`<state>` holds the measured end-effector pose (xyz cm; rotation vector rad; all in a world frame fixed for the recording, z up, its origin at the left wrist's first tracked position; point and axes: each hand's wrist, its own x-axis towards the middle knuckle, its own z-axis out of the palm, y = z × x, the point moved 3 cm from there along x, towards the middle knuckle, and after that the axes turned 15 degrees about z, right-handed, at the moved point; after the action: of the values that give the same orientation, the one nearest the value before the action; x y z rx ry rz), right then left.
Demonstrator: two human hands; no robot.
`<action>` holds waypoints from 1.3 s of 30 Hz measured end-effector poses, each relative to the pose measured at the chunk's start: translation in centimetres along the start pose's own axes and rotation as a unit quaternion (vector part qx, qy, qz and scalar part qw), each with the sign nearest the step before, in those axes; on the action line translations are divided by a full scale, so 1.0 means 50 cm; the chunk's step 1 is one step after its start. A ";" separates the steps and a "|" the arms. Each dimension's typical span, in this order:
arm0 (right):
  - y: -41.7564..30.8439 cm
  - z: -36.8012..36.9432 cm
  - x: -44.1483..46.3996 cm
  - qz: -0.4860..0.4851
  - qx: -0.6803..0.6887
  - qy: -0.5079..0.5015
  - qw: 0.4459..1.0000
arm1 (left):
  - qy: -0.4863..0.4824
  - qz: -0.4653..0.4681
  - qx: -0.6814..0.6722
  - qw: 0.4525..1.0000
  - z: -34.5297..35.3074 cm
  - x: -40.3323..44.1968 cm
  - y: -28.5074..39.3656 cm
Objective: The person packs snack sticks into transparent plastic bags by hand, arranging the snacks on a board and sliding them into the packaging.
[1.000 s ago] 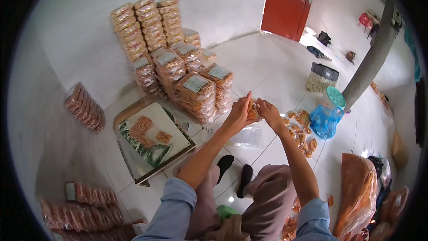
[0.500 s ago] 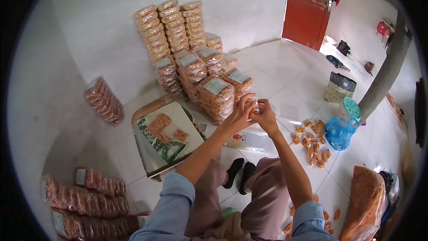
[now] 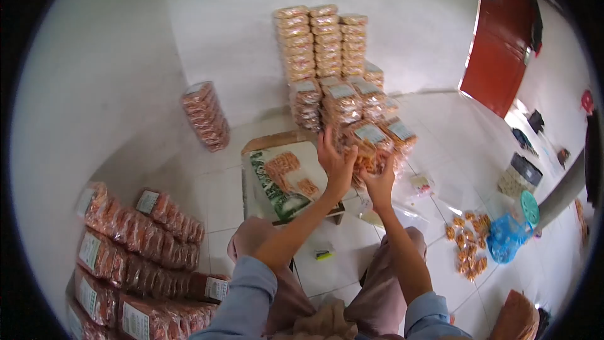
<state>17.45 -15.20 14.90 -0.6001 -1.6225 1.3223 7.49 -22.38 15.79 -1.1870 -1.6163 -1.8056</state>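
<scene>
My left hand [image 3: 336, 165] and my right hand [image 3: 379, 182] are at either side of a small clear plastic bag of orange-brown snack sticks [image 3: 365, 160]. The fingers of both hands curl against the bag, and its far side merges with the packs behind. Just beyond it rise stacked larger packs [image 3: 343, 102] with white labels. Left of my left hand lies a low board [image 3: 287, 203] with a green-and-white printed cover, carrying brown snack sticks [image 3: 283, 167]. Flat clear plastic bags [image 3: 409, 215] lie on the floor near my right wrist.
Tall columns of round packs [image 3: 294, 41] stand against the wall. Dark reddish packs [image 3: 206, 116] are stacked at left, more [image 3: 135, 220] at lower left. A yellow-green stapler-like item [image 3: 323, 254] lies between my legs. Small snack bags [image 3: 469, 245] and a blue plastic bag [image 3: 506, 238] sit right.
My view has swung left, so the scene sits further right. My hands have moved apart from a close pinch, and the bag of sticks now shows between them.
</scene>
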 end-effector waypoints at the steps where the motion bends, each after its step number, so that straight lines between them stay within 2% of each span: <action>1: 0.002 0.015 -0.007 -0.029 -0.042 0.005 0.999 | 0.055 -0.154 -0.113 0.980 -0.010 -0.006 -0.017; 2: 0.018 0.031 -0.014 -0.036 -0.037 -0.005 0.999 | 0.065 -0.148 -0.107 0.981 -0.035 -0.004 -0.025; 3: 0.018 0.052 -0.027 -0.074 -0.049 -0.023 0.996 | 0.019 -0.312 -0.281 0.907 -0.053 -0.013 -0.035; 4: 0.019 0.073 -0.033 -0.112 -0.060 -0.041 0.991 | -0.027 -0.453 -0.439 0.775 -0.059 -0.021 -0.036; 5: 0.022 0.088 -0.043 -0.151 -0.049 -0.082 0.984 | -0.061 -0.446 -0.419 0.788 -0.067 -0.021 -0.064; 6: 0.018 0.106 -0.049 -0.151 -0.044 -0.092 0.983 | -0.052 -0.446 -0.415 0.792 -0.083 -0.016 -0.069; 8: 0.035 0.134 -0.064 -0.115 -0.066 -0.102 0.986 | -0.065 -0.346 -0.377 0.857 -0.115 -0.020 -0.071; 10: 0.050 0.156 -0.071 -0.111 -0.107 -0.125 0.980 | -0.083 -0.350 -0.380 0.852 -0.137 -0.032 -0.096; 12: 0.058 0.173 -0.086 -0.075 -0.107 -0.154 0.979 | -0.093 -0.299 -0.338 0.888 -0.151 -0.048 -0.116; 13: 0.058 0.181 -0.090 -0.109 -0.122 -0.154 0.974 | -0.090 -0.317 -0.355 0.875 -0.155 -0.058 -0.123; 17: 0.121 0.196 -0.077 -0.124 -0.161 -0.125 0.971 | -0.032 -0.317 -0.361 0.876 -0.150 -0.081 -0.139; 19: 0.127 0.194 -0.079 -0.113 -0.124 -0.128 0.978 | 0.002 -0.389 -0.422 0.819 -0.146 -0.089 -0.163; 20: 0.133 0.195 -0.086 -0.107 -0.126 -0.131 0.978 | 0.004 -0.394 -0.421 0.817 -0.144 -0.095 -0.169; 22: 0.145 0.202 -0.087 -0.058 -0.048 -0.140 0.987 | -0.037 -0.286 -0.336 0.896 -0.145 -0.080 -0.174; 25: 0.149 0.217 -0.094 -0.040 -0.041 -0.188 0.981 | -0.034 -0.270 -0.305 0.913 -0.158 -0.086 -0.181; 28: 0.146 0.232 -0.093 -0.004 0.005 -0.208 0.978 | -0.006 -0.274 -0.293 0.916 -0.167 -0.097 -0.184; 29: 0.139 0.225 -0.094 -0.006 -0.054 -0.204 0.977 | -0.006 -0.277 -0.290 0.916 -0.172 -0.099 -0.186; 32: 0.123 0.223 -0.100 -0.047 -0.080 -0.178 0.980 | -0.002 -0.286 -0.316 0.905 -0.179 -0.103 -0.184; 35: 0.129 0.219 -0.113 -0.063 -0.118 -0.201 0.970 | -0.006 -0.286 -0.296 0.911 -0.183 -0.118 -0.180; 39: 0.167 0.204 -0.138 -0.056 -0.129 -0.190 0.972 | -0.007 -0.312 -0.278 0.908 -0.170 -0.177 -0.193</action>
<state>10.15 -23.30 4.75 -0.4134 -2.1329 1.2022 2.04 -30.22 3.42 -0.9369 -1.6601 -2.8124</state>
